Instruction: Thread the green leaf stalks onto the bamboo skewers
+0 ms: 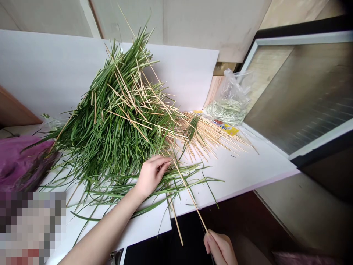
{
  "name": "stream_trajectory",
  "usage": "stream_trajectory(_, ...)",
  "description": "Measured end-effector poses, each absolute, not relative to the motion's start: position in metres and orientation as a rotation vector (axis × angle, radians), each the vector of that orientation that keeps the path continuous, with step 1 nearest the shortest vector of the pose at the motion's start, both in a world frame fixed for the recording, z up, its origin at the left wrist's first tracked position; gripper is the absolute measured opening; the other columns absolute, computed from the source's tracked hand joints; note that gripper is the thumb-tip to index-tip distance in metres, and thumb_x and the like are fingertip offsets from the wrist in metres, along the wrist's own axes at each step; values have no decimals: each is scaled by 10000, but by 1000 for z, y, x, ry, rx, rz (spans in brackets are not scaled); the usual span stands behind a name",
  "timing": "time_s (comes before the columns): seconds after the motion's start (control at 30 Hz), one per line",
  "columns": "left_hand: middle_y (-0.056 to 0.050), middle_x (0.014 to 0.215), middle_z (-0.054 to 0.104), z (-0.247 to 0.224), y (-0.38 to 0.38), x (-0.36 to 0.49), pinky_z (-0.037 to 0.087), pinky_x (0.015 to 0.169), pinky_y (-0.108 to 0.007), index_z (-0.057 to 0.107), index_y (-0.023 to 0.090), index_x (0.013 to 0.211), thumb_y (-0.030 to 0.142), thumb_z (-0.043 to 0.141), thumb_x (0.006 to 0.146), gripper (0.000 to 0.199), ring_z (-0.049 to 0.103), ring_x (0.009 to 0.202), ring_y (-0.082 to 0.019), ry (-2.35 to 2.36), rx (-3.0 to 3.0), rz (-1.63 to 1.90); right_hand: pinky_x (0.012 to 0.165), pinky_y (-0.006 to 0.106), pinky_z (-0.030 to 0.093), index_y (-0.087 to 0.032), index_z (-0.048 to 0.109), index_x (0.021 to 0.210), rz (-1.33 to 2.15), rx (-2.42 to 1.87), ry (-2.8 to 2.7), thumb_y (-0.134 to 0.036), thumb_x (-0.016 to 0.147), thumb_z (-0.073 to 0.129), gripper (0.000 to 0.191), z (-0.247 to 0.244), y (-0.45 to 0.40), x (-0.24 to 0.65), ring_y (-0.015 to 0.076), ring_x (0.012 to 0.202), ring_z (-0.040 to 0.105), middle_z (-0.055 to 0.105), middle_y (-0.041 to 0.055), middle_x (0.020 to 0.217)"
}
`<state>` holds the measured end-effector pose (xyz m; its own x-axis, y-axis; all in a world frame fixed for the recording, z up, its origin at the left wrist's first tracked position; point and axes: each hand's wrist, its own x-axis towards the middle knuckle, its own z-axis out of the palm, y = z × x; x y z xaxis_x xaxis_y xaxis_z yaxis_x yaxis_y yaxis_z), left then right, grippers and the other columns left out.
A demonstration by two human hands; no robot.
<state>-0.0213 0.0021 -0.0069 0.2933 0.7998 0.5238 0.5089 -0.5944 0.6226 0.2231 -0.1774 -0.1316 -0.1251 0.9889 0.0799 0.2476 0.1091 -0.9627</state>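
My right hand [222, 248] is closed around the lower end of a thin bamboo skewer [190, 191], which slants up and away to the left. My left hand [153, 173] has its fingers pinched together beside the skewer's far end; what they hold, if anything, is too small to make out. Under and around the left hand lie loose chives [193, 180], spread across the table edge. Another skewer [176, 224] sticks out over the edge, apart from my right hand. Behind the hands rises a big heap of green chives [110, 132] with several skewers lying across it.
Many bamboo skewers [215, 134] fan out on the white table [242, 173] to the right, with a small chive bundle [192, 129] on them. Behind stands a clear plastic bag [230, 101] with pale contents. A purple bag [22, 158] is at left; a framed glass panel [303, 95] is at right.
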Motion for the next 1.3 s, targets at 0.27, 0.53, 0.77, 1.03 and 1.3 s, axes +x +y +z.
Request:
stream_trajectory(0.27,-82,977,746,-8,0,-20,544,850,-336,739,202,1082,198,509,998,245,684,913,-201,943,2475,935,510,290,272,-220,421,595,1054,-1257,-1484,-525,1088,324,588,-130,-176,222,145,491,368,365,-33,546)
stream_trajectory(0.53,-69,948,745,-5,2,-21,532,855,-346,739,212,1063,224,553,982,203,679,907,-201,951,2390,902,515,287,278,-218,423,603,1066,-1268,-1468,-530,1085,329,582,-128,-176,222,147,497,374,379,-29,552)
stream_trajectory(0.77,-71,1017,749,-2,0,-19,529,877,-342,724,213,1102,215,542,972,223,685,938,-200,955,2331,896,497,280,308,-219,437,591,1053,-1282,-1460,-533,1085,338,593,-127,-175,221,144,491,381,393,-24,544)
stream_trajectory(1.03,-43,884,743,-1,-3,-16,520,665,-244,710,189,1158,275,603,948,251,682,784,-158,1037,2168,998,501,284,286,-220,436,601,1045,-1245,-1473,-491,1094,333,572,-132,-175,222,145,491,372,390,-28,553)
stream_trajectory(1.3,-77,1169,734,-2,-3,-14,525,945,-332,724,238,1210,228,578,968,283,683,1051,-195,918,2244,955,535,291,289,-225,412,637,1058,-1239,-1511,-479,1101,319,537,-135,-176,224,153,517,396,397,-27,581)
